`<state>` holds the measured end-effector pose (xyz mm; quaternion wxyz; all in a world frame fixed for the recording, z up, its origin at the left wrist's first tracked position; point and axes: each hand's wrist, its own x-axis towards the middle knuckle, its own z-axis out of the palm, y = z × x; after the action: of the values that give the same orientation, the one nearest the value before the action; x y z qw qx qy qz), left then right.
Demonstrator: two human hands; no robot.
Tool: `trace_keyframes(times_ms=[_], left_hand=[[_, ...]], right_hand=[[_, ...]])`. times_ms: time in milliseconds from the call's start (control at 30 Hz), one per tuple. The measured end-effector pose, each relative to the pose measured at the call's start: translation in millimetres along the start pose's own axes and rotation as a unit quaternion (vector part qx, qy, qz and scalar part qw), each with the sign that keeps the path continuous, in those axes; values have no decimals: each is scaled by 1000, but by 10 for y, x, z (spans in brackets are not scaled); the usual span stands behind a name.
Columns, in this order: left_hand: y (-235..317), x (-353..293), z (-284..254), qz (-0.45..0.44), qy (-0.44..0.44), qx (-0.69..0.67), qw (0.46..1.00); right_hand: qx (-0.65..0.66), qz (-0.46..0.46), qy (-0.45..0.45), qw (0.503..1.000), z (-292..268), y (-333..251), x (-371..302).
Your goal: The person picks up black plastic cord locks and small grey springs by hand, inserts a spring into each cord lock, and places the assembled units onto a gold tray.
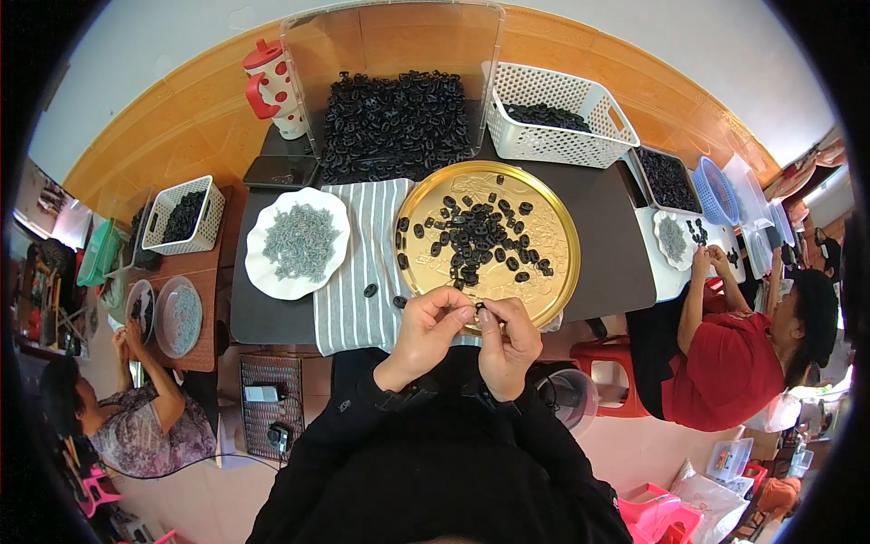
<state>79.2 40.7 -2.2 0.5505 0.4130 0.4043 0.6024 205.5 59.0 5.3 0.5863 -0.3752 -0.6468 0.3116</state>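
My left hand [428, 334] and my right hand [509, 348] meet at the near edge of a round gold tray [564, 272]. Both are closed in a pinch, fingertips almost touching. A small black oval plastic piece [480, 306] shows at my right thumb and forefinger. What my left fingertips pinch, if anything, is too small to tell. Many similar black pieces [476, 238] lie loosely heaped on the tray. To the left, a white scalloped plate [263, 276] holds a pile of small grey metal parts, possibly springs [304, 240]. Two loose black pieces rest on the striped cloth [349, 317].
Behind the tray stands a large transparent bin [390, 45] of black pieces, with a white perforated basket [562, 145] to its right. A phone [281, 171] and a red-and-white tumbler [276, 91] are at the back left. Co-workers sit at tables on both sides.
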Motion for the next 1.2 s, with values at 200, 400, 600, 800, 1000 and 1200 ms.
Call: trace_keyframes(times_ms=[200, 400, 600, 800, 1000, 1200], left_hand=[[-6, -10, 26, 15, 1, -9, 1000], [51, -8, 109, -7, -5, -100, 995], [28, 9, -42, -27, -17, 13, 999], [16, 5, -34, -5, -22, 29, 999], [40, 3, 37, -12, 0, -29, 1000], [-111, -50, 89, -1, 4, -127, 992]], right_hand=[[-9, -23, -2, 1000, -13, 26, -3], [27, 31, 10, 999, -17, 59, -14], [28, 9, 7, 1000, -6, 54, -6], [16, -1, -3, 1000, 1, 41, -4], [14, 14, 0, 1000, -4, 20, -13], [100, 97, 12, 990, 29, 76, -48]])
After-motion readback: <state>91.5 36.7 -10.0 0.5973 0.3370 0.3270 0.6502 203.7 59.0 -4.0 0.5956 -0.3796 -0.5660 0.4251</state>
